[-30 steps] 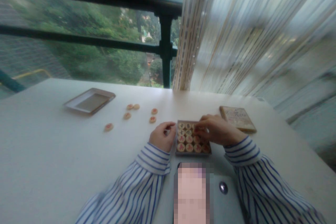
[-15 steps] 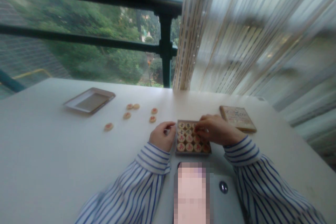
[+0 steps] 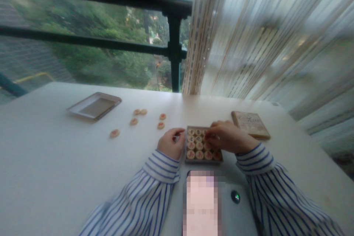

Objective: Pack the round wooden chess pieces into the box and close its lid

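A small box (image 3: 204,161) stands on the white table with round wooden chess pieces (image 3: 199,154) in rows, red characters in the near rows and black ones in the far rows. My left hand (image 3: 172,143) rests beside its left wall, fingers curled, the thumb and forefinger near each other; whether they hold anything is too small to tell. Over the box's right part is my right hand (image 3: 231,137), its fingers bent down and pressed together among the pieces. What lies between those fingertips is hidden.
Several loose pieces (image 3: 134,121) lie to the left, beyond my left hand. An open tray (image 3: 96,106) is at the far left. A flat printed box (image 3: 250,124) lies at the right. A pixelated area and a pale device (image 3: 240,214) are nearest me.
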`<state>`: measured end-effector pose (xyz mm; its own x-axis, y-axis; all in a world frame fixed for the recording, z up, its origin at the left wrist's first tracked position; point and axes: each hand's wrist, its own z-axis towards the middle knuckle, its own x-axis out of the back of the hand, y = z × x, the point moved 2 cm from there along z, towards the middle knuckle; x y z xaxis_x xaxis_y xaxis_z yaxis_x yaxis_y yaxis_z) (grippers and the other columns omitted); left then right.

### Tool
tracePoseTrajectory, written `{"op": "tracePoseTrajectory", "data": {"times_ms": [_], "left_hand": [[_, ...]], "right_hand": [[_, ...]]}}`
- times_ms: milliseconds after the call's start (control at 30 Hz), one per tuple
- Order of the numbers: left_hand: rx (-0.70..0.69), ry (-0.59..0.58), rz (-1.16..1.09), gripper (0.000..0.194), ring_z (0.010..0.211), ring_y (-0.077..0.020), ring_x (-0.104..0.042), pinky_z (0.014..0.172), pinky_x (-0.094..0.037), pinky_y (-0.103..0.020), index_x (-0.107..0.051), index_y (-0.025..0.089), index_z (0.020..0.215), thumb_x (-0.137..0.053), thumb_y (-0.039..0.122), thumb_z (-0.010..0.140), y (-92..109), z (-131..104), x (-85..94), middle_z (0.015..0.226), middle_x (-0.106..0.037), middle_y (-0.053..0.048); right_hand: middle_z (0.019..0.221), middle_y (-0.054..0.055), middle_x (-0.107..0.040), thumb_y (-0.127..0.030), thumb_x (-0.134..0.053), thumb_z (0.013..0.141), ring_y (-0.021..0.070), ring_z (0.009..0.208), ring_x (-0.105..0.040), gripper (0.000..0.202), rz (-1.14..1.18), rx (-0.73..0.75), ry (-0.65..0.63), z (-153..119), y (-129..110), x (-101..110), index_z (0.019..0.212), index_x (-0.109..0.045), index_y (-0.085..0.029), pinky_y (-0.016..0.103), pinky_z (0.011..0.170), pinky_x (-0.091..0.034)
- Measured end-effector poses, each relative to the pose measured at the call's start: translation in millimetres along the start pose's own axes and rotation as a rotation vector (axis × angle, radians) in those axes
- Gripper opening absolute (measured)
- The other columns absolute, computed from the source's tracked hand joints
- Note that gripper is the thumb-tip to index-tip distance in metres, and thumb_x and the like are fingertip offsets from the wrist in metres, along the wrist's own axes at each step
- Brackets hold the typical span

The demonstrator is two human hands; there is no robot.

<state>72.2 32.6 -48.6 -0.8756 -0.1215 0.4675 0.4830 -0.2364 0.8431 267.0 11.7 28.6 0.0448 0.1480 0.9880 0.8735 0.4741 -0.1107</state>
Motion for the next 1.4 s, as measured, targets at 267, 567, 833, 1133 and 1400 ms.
{"op": "tracePoseTrajectory", "data": {"times_ms": [267,567,833,1133,1400], "left_hand": [[0.0,-0.005,-0.002,0.028,0.073,-0.0177,-0.063,0.063,-0.049,-0.028,-0.067,0.016,0.086,-0.053,0.037,0.073,1.1,-0.4,0.5,0.08,-0.069,-0.006],[0.002,-0.001,0.0,0.028,0.072,-0.0175,-0.063,0.062,-0.049,-0.027,-0.067,0.016,0.085,-0.054,0.037,0.072,1.4,-0.3,1.0,0.079,-0.069,-0.006],[-0.005,0.0,-0.01,0.027,0.073,-0.0176,-0.063,0.062,-0.049,-0.027,-0.067,0.016,0.086,-0.054,0.036,0.072,0.3,-0.4,0.5,0.08,-0.069,-0.006],[0.008,-0.001,-0.015,0.028,0.074,-0.0177,-0.063,0.063,-0.05,-0.027,-0.067,0.016,0.085,-0.054,0.037,0.072,-0.4,-0.1,-0.2,0.08,-0.069,-0.006],[0.012,0.01,-0.015,0.027,0.072,-0.0169,-0.063,0.061,-0.05,-0.026,-0.067,0.017,0.084,-0.054,0.036,0.072,0.6,-0.3,0.2,0.078,-0.069,-0.005]], "right_hand": [[0.09,0.005,-0.062,-0.029,-0.048,0.08,0.0169,0.081,-0.054,0.022,-0.006,0.005,-0.006,-0.2,0.6,-0.9,0.094,-0.066,-0.026,0.027,0.072,-0.034],[0.088,0.005,-0.062,-0.029,-0.049,0.08,0.0158,0.079,-0.054,0.021,-0.007,0.0,-0.008,-0.5,-0.1,0.5,0.09,-0.066,-0.024,0.027,0.07,-0.034],[0.088,0.005,-0.063,-0.029,-0.049,0.081,0.0164,0.079,-0.055,0.021,-0.027,0.0,0.005,-0.6,-1.4,1.2,0.091,-0.067,-0.024,0.028,0.07,-0.035],[0.09,0.006,-0.064,-0.03,-0.046,0.084,0.0166,0.083,-0.057,0.023,-0.029,-0.022,0.091,-3.0,3.5,5.9,0.091,-0.066,-0.021,0.028,0.075,-0.036],[0.088,0.005,-0.065,-0.024,-0.044,0.083,0.0174,0.085,-0.056,0.023,-0.059,-0.09,0.165,-2.0,0.3,12.0,0.089,-0.066,-0.021,0.031,0.078,-0.034]]}}
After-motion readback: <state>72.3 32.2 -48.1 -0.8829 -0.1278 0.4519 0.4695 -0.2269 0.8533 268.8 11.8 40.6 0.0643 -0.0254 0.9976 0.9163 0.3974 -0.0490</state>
